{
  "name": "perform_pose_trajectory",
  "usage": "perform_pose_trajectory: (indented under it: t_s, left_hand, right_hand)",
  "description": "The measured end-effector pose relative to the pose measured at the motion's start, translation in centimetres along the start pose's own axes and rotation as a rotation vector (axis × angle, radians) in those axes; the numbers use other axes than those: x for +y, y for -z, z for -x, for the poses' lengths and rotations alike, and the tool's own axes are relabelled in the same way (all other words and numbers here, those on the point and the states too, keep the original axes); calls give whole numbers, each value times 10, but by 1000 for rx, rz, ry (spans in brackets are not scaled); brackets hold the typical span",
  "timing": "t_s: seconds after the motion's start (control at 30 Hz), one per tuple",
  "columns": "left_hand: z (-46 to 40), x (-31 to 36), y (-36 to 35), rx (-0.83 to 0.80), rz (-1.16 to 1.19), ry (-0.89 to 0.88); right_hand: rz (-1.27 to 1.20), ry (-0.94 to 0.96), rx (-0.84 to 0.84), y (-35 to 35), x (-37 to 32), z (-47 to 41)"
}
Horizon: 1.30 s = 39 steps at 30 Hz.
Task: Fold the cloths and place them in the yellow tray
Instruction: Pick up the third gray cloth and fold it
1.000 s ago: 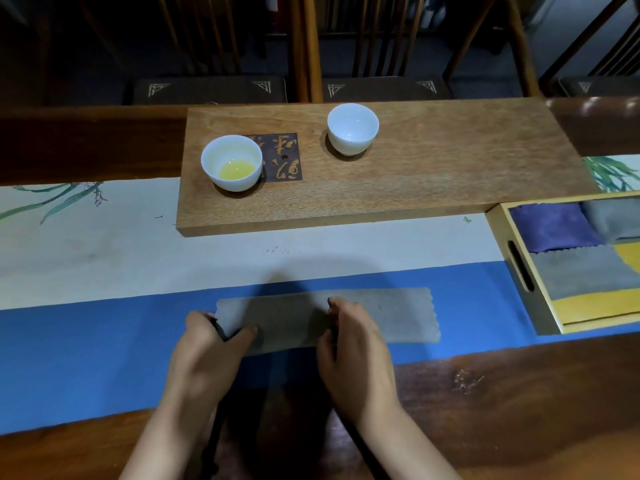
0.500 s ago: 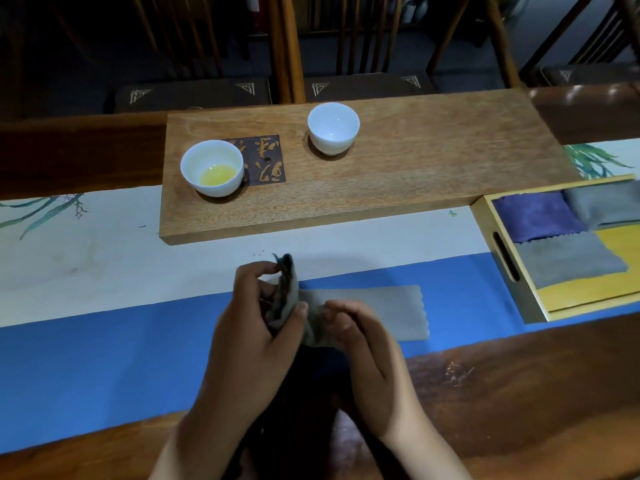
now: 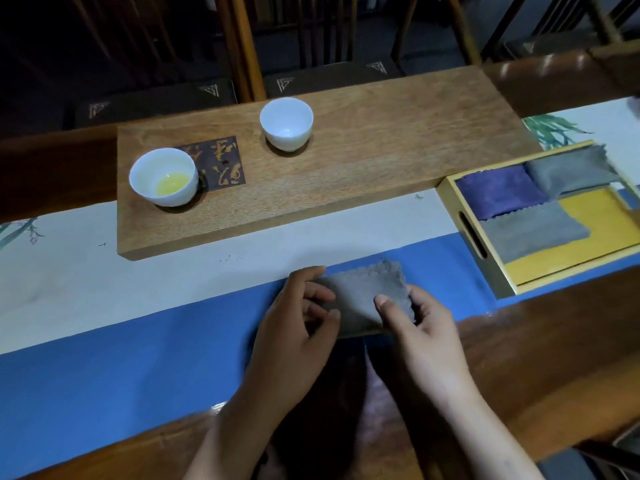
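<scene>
Nearest the camera, a folded grey cloth (image 3: 363, 299) is held over the blue band of the runner (image 3: 121, 358) at the near edge of the desk (image 3: 554, 358); the right hand (image 3: 412, 327) is seen gripping its right end, thumb laid on top and fingers curled beneath, presumably so that the layers are kept aligned; the left hand (image 3: 298, 317) is set against the cloth's left end with fingers loosely curled, but whether the fabric is pinched or merely steadied cannot be told. The cloth is judged to be folded to roughly the size of those already stowed, and transfer is judged to be the step outstanding.

To the right, near the cloth but apart from it, the yellow tray (image 3: 467, 206) is noted; a purple cloth (image 3: 498, 190) and two grey cloths (image 3: 530, 230) are laid flat inside it, side by side, with bare yellow floor left at the near right, apparently room for the piece in hand.

Beyond the runner's pale band, a wooden board (image 3: 381, 161) is recorded; one white cup (image 3: 162, 176) holding yellow liquid and another white cup (image 3: 286, 124), seemingly empty, are stood on it, well clear of the work.

Furthest off, dark wooden chairs (image 3: 311, 46) are drawn up behind the desk; the room is dim.
</scene>
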<state>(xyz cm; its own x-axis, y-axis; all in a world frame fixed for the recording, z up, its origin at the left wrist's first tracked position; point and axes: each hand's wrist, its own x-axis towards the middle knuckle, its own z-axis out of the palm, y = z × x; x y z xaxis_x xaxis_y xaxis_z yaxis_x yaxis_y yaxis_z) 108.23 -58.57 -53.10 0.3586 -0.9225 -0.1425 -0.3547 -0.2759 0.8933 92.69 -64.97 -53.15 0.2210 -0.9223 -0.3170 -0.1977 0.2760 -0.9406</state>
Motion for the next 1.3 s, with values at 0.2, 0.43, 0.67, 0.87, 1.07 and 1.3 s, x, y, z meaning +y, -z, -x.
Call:
perform_pose_trajectory:
  t_s: [0.2,0.43,0.67,0.87,1.07,1.3]
  left_hand:
    - [-4,-19,-2,197,-145,224]
    - [-3,-15,-21,148,-140,311]
    - [-10,-9,-29,142,-22,403]
    - [-9,11,-14,20,228,392]
    - [-18,69,-12,-134,528,379]
    - [-39,147,-53,-212,439,416]
  right_hand:
    - [240,-10,132,18,20,-4]
    - [498,35,179,12,34,-5]
    - [723,38,184,6,38,-9]
    - [409,-165,140,17,21,-8]
    - [-484,-494,-88,48,-27,-3]
    - [-281,-226,42,141,-82,2]
